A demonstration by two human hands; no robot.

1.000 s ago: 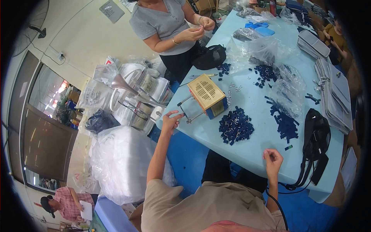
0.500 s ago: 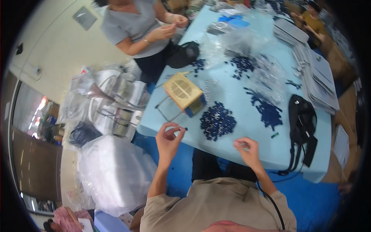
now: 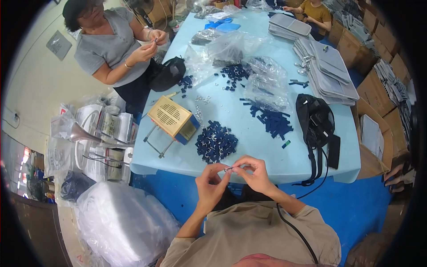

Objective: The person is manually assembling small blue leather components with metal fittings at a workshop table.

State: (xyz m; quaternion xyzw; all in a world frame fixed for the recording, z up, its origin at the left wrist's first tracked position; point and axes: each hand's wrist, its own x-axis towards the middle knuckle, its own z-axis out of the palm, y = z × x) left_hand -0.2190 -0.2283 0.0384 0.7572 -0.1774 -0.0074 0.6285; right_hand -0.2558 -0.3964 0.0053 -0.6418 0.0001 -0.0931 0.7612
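Note:
My left hand and my right hand meet fingertip to fingertip just off the table's near edge. Both are closed in a pinch. Between them shows a small metal ring with a bit of dark material; the fingers cover most of it. Just beyond my hands, a heap of navy fabric tabs with metal rings lies on the pale blue table. Farther right is a pile of navy strips. Loose metal rings are scattered behind the heap.
A yellow-topped box on a metal frame stands left of the heap. A black bag with straps lies right, grey folded bags behind it. Clear plastic bags sit mid-table. Across the left corner, a person in grey works with both hands.
My hands have come together from well apart; the left, then holding a small dark piece, moved right and the right moved left. The view has shifted, so the table sits farther left.

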